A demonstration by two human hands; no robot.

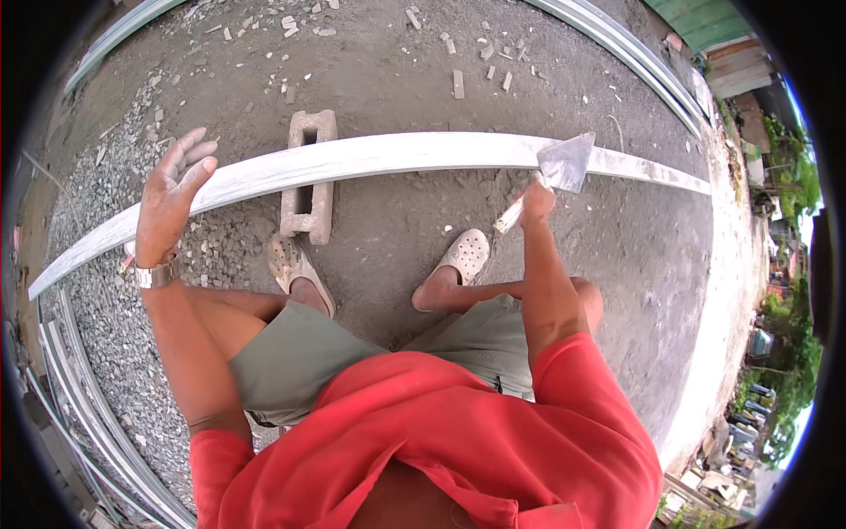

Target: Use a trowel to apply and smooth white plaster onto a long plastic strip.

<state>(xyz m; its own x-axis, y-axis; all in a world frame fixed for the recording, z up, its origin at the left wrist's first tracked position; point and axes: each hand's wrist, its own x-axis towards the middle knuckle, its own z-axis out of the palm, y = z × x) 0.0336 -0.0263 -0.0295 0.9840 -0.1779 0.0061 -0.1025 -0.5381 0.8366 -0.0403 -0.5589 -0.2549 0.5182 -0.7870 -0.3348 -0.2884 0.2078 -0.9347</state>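
A long pale board or metal strip [405, 153] runs across in front of me, crossing over a hollow concrete block [319, 220]. My right hand [538, 201] is closed round the handle of a pointing trowel [567, 162]. The trowel's grey blade overlaps the strip's right part in the picture; whether it touches is unclear. Beside the strip's left part, my left hand [174, 196] is raised with its fingers stretched out and its thumb apart, holding nothing. A metal watch band circles that wrist.
Grey gravel [115, 353] spreads on the left. Long metal channels [84, 379] lie at the lower left, and more rails [626, 57] at the upper right. Broken block pieces [458, 84] are scattered ahead. My feet in pale clogs [464, 254] stand on the near side of the strip.
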